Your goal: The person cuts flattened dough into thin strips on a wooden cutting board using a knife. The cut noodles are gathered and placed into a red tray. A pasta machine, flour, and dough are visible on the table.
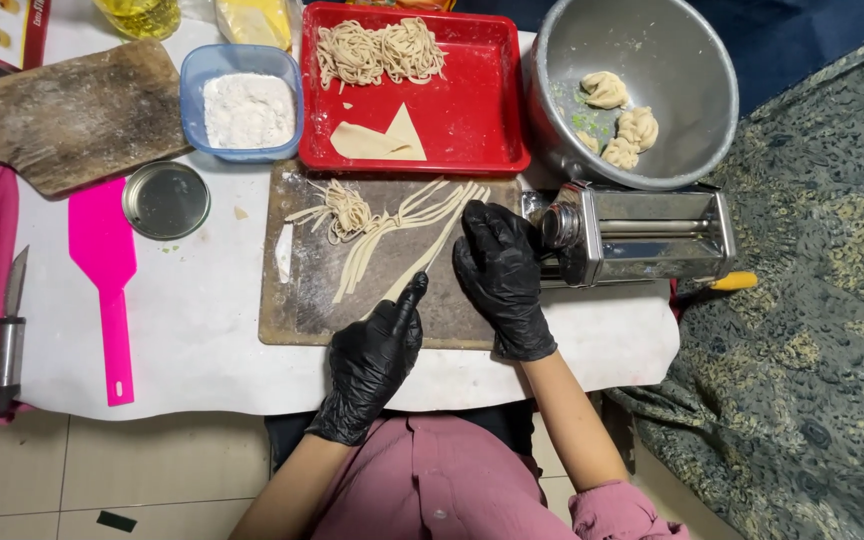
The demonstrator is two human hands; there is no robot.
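- Head view, left hand (372, 362): black-gloved, resting on the dark rectangular cutting board (302, 290). The grip is partly apart; the forefinger extends forward and its tip touches the near end of the long pale dough strips (407, 235). Nothing is clamped in it.
- Head view, right hand (500, 272): black-gloved, palm down at the board's right edge, just beside the metal pasta machine (642, 235). Fingers are spread and curved over the far ends of the strips; whether the grip is clamped on a strip cannot be told.
- Position of the strips: fanned diagonally across the board, from the upper right toward the left forefinger. One small coiled nest of cut noodles (345, 210) lies at their left, also on the board.
- Count, red rectangular plastic tray (472, 110): two noodle nests (380, 50) and one flat pale dough sheet (380, 140).
- Count, round metal bowl (672, 60): about four dough lumps (624, 120).
- Count, white desk (192, 330): one blue tub of flour (244, 105), one worn wooden board (77, 115), one round metal lid (165, 200), one pink plastic scraper (104, 270), one metal-handled knife (10, 335) at the left edge.
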